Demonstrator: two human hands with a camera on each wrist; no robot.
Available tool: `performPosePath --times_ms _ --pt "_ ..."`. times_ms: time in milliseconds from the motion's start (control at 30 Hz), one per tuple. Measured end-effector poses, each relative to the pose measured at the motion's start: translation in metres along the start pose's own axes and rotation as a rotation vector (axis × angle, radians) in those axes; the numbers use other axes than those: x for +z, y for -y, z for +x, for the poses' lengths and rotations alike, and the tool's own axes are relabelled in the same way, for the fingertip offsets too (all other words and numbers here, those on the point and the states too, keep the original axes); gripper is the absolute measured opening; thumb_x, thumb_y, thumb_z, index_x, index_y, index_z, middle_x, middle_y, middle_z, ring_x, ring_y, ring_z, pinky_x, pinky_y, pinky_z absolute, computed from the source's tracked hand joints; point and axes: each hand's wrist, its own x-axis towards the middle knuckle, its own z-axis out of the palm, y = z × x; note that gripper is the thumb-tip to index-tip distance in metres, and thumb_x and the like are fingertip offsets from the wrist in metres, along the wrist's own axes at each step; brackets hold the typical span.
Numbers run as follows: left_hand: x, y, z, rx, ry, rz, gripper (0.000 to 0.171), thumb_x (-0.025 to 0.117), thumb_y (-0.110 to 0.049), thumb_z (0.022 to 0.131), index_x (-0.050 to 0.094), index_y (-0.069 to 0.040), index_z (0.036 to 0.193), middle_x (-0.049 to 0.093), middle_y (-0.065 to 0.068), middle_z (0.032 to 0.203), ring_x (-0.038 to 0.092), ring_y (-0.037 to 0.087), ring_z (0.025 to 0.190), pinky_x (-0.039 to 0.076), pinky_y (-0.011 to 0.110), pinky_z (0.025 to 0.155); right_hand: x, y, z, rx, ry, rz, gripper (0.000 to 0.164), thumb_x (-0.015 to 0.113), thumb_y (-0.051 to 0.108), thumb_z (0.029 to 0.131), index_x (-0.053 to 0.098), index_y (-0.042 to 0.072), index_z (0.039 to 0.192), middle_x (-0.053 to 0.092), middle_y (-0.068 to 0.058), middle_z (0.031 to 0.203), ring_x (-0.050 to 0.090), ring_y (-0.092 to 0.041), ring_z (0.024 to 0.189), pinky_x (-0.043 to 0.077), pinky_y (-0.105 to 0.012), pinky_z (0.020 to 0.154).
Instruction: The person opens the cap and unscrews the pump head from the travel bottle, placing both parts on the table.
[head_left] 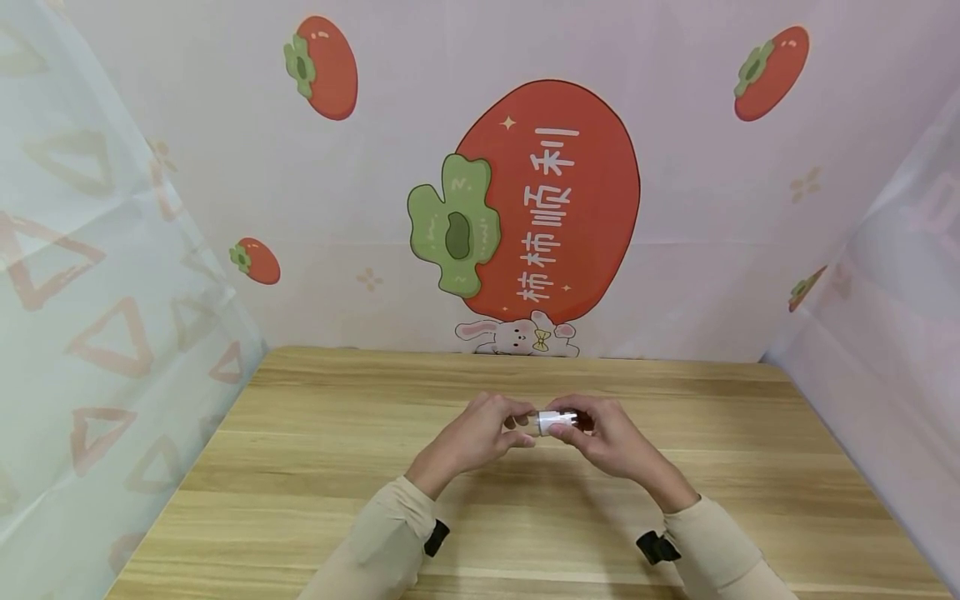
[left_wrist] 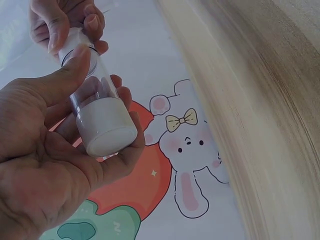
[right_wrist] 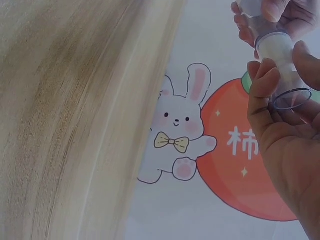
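Observation:
A small clear cylindrical bottle [head_left: 553,422] with white at its bottom and a white neck is held between both hands above the table. My left hand [head_left: 486,432] wraps its fingers round the lower body, thumb lying along the side in the left wrist view, where the bottle's white base [left_wrist: 107,127] faces the camera. My right hand [head_left: 617,438] grips the other end between thumb and fingers. From the right wrist, a clear open-looking rim [right_wrist: 292,99] shows at that end, beyond the white neck [right_wrist: 276,50]. Whether the white at the bottom is powder or solid, I cannot tell.
The wooden table [head_left: 315,500] lies below both forearms. A printed backdrop [head_left: 675,250] with persimmons and a rabbit stands along its far edge, and printed sheets [head_left: 82,275] hang at both sides. Dark bands [head_left: 658,547] show near the sleeve cuffs.

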Motion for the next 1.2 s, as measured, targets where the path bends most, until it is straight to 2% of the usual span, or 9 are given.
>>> performPosePath --times_ms 233,467,733,967,1200 --pt "0.0 0.001 0.0 0.013 -0.001 -0.001 0.021 0.078 -0.016 0.09 0.075 -0.008 0.109 0.069 -0.003 0.089 0.061 0.007 0.079 0.051 0.019 0.067 -0.001 0.002 -0.001 0.033 -0.008 -0.015 0.018 0.073 0.021 0.096 0.073 0.01 0.11 0.068 0.0 0.096 0.056 -0.013 0.07 0.048 -0.024 0.057" --pt "0.0 0.001 0.0 0.009 -0.007 -0.004 0.022 0.079 -0.016 0.09 0.075 -0.007 0.109 0.071 -0.001 0.09 0.062 0.008 0.081 0.051 0.021 0.069 0.0 0.002 -0.002 0.043 -0.011 -0.005 0.02 0.073 0.021 0.096 0.072 0.008 0.111 0.07 -0.002 0.101 0.06 -0.015 0.074 0.054 -0.027 0.062" --pt "0.0 0.003 -0.001 -0.041 -0.008 -0.003 0.029 0.08 -0.019 0.089 0.075 -0.006 0.115 0.074 0.006 0.099 0.063 0.008 0.084 0.053 0.021 0.074 -0.002 0.0 -0.003 0.062 -0.039 -0.005 0.02 0.073 0.016 0.095 0.07 0.007 0.113 0.069 -0.004 0.101 0.064 -0.023 0.08 0.057 -0.029 0.067" --pt "-0.001 0.004 -0.002 -0.061 -0.027 0.016 0.034 0.081 -0.021 0.089 0.074 -0.005 0.118 0.074 0.007 0.103 0.064 0.01 0.086 0.054 0.024 0.077 -0.007 -0.004 -0.007 0.047 -0.067 0.01 0.023 0.074 0.017 0.094 0.069 0.008 0.115 0.071 -0.003 0.104 0.067 -0.019 0.084 0.058 -0.028 0.072" --pt "-0.001 0.005 -0.004 -0.089 -0.055 0.005 0.036 0.081 -0.02 0.089 0.073 -0.003 0.12 0.073 0.01 0.105 0.067 0.017 0.09 0.055 0.027 0.079 -0.015 -0.007 -0.012 0.06 -0.079 0.03 0.028 0.075 0.017 0.094 0.068 0.006 0.118 0.071 -0.004 0.106 0.068 -0.024 0.087 0.058 -0.029 0.073"
